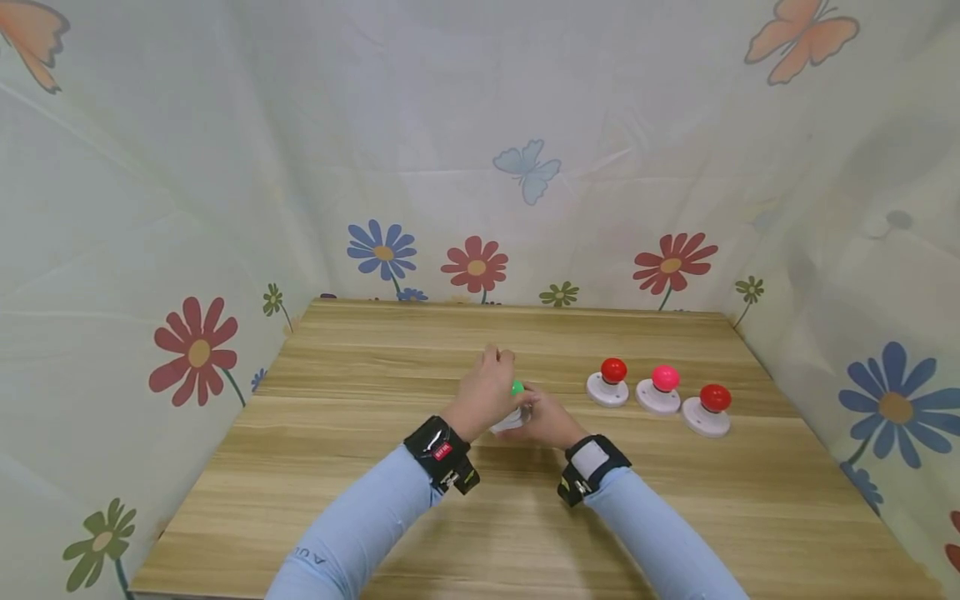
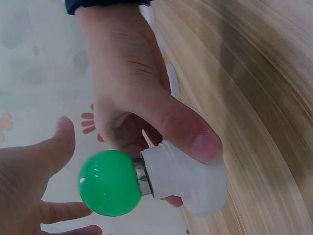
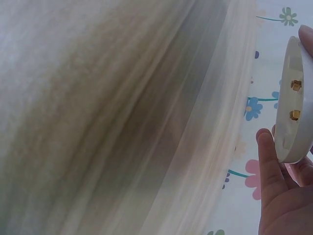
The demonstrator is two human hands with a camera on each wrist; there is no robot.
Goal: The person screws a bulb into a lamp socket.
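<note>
A green light bulb (image 2: 110,183) sits in a white round lamp holder (image 2: 164,169), with some of its metal screw base showing at the socket's mouth. My right hand (image 1: 551,418) grips the holder, thumb across its side in the left wrist view. Tilted on its side, the holder turns its hollow underside and brass terminals (image 3: 295,100) toward the right wrist camera. My left hand (image 1: 483,393) is beside the bulb, thumb and fingers (image 2: 66,211) spread around its round end. From the head view, both hands mostly cover the holder.
To the right on the wooden table (image 1: 360,367) stand three white holders with bulbs: a red bulb (image 1: 613,370), a pink bulb (image 1: 665,377) and another red bulb (image 1: 715,397). A flower-printed curtain (image 1: 420,150) surrounds the table's back and sides.
</note>
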